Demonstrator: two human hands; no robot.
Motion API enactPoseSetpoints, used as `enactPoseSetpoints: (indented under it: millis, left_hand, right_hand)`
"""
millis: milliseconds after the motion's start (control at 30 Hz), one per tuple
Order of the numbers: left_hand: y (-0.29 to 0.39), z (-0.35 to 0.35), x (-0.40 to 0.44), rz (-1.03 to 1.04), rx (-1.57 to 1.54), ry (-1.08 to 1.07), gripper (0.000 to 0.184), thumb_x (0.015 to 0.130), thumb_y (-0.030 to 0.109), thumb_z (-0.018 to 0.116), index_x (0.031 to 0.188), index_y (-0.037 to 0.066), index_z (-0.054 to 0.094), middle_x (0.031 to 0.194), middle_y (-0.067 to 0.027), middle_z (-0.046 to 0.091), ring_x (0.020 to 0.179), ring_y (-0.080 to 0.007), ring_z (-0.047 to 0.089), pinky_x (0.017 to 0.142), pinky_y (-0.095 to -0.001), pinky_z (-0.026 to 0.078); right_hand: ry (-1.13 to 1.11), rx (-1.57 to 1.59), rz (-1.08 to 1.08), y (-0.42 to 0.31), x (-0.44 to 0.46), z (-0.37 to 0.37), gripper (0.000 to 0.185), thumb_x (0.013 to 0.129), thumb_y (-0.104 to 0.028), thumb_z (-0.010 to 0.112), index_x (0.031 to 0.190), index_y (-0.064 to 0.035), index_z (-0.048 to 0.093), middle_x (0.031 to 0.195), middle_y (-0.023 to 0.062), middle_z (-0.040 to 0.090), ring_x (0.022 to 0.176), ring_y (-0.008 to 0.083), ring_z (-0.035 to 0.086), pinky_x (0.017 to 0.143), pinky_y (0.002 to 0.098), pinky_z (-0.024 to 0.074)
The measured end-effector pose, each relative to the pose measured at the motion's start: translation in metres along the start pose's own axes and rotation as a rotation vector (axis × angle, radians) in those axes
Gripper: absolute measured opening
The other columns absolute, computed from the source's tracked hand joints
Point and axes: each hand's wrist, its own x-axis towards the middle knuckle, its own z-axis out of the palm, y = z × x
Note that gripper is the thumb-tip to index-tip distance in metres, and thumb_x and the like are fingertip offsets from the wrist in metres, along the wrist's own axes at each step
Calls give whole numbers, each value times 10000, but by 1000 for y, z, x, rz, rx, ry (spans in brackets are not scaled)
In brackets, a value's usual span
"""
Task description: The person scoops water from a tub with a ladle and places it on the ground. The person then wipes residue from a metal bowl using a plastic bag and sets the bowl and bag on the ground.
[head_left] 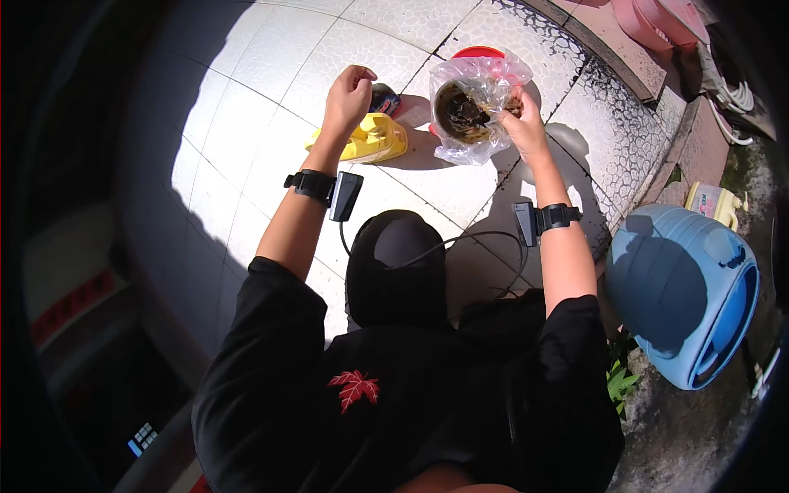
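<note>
A clear plastic bag surrounds a round container with dark, wet-looking contents. My right hand pinches the bag's right side, beside a brown clump at its edge. Part of a red rim shows behind the bag. My left hand is raised to the left with its fingers curled together; whether anything small is between them cannot be made out. Close to that hand are a dark can and a yellow plastic jug lying on the tiles.
A blue plastic barrel lies at the right, with a pale yellow jug behind it. Pink tubs and a white hose are at the top right, past a raised edge. A cable runs between my wrist devices.
</note>
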Motion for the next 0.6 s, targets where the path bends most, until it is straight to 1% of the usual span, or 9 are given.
enactPoseSetpoints:
  millis: [33,200,267,300,367,400,467,533,600]
  left_hand:
    - [20,2,-9,-75,-139,-180,187,784,52,442,890,-9,585,837,-70,591,723,-131,536,691,-266,456]
    - [54,75,-42,-364,-137,-903,343,872,119,449,1197,21,494,1056,-76,575,904,-144,568,759,-291,471]
    - [80,111,-51,-166,-240,-985,369,884,211,511,1204,28,490,1079,-78,585,921,-165,586,799,-311,477]
    - [90,125,-54,-156,-242,-990,369,884,211,511,1204,28,490,1079,-78,585,921,-165,586,799,-311,477]
    - [109,147,-62,-125,-870,-921,415,915,303,510,1245,56,463,1154,-74,558,1016,-178,553,896,-352,439]
    - [117,153,-65,-118,-872,-931,415,915,303,510,1245,56,463,1154,-74,558,1016,-178,553,896,-352,439]
    - [133,163,-71,-235,-1354,-793,440,925,362,503,1265,87,449,1195,-54,538,1088,-183,515,955,-382,397]
    - [153,165,-83,-231,-1432,-764,436,927,370,496,1272,109,448,1197,-39,539,1090,-184,518,953,-388,402]
    - [161,173,-95,-365,-1602,-670,440,919,361,509,1277,113,447,1202,-46,543,1097,-194,520,959,-389,403]
  right_hand:
    - [53,60,-21,-18,-5,-10,257,740,9,578,978,-59,506,859,-20,509,761,50,466,700,208,395]
    - [201,262,-120,-108,-37,-45,348,778,44,579,1111,-6,494,1011,47,572,916,121,550,842,256,434]
    - [232,317,-131,-126,-48,-58,389,789,37,580,1159,5,466,1063,88,573,958,158,570,885,290,446]
    - [251,343,-131,-135,-54,-60,395,792,38,576,1168,2,459,1068,91,573,962,161,570,885,293,449]
    - [301,377,-107,-151,-69,-64,399,806,36,557,1187,-6,448,1081,95,572,966,166,576,879,301,459]
    - [309,372,-114,-153,-75,-66,399,806,36,557,1187,-6,448,1081,95,572,966,166,576,879,301,459]
    - [338,392,-194,-154,-85,-70,389,816,26,547,1192,-9,449,1080,93,576,954,164,583,872,298,462]
    - [351,421,-177,-153,-96,-68,369,823,23,537,1183,-5,460,1064,89,585,942,160,588,866,292,459]
    - [324,434,-224,-142,-103,-65,354,819,31,535,1166,-5,476,1046,81,592,938,149,584,857,282,457]
